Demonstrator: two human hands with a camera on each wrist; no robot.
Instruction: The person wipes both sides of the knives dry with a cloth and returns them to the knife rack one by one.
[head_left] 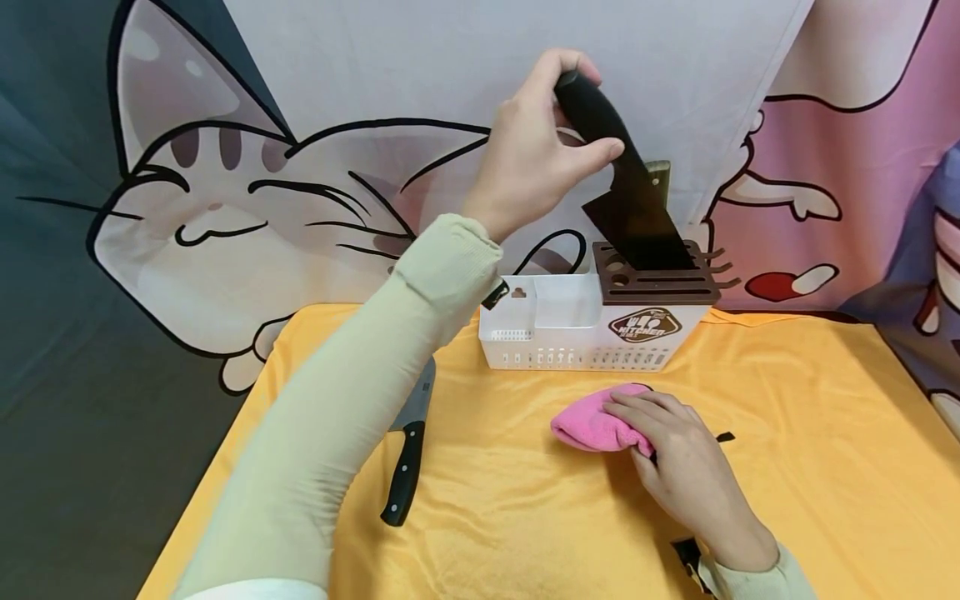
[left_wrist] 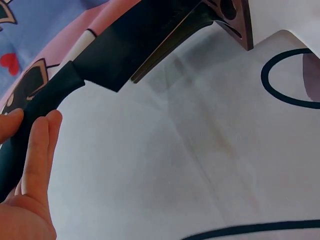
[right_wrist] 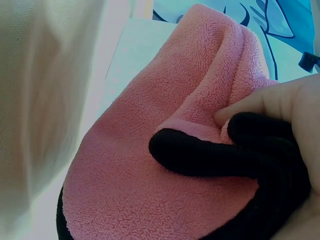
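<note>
White rack: landmark; stands at back of yellow tablecloth, "KITCHEN" badge on its front, brown slotted top at R end, small hooks off that end.
Cleaver: over rack's R end, tilted, blk handle up & to L, blade's lower end at the slots; can't tell how deep it sits.
L hand: above rack, fingers + thumb gripping cleaver handle.
Second handle: brownish, upright at rack's R end, partly behind blade.
Pink cloth: folded, w/ blk edging, in front of rack, nr its R half.
R hand: in front of rack, fingers curled on cloth, holding it.
Kitchen knife: on tablecloth, front-L of rack, blk riveted handle twd wearer, blade partly hidden by L sleeve.
</note>
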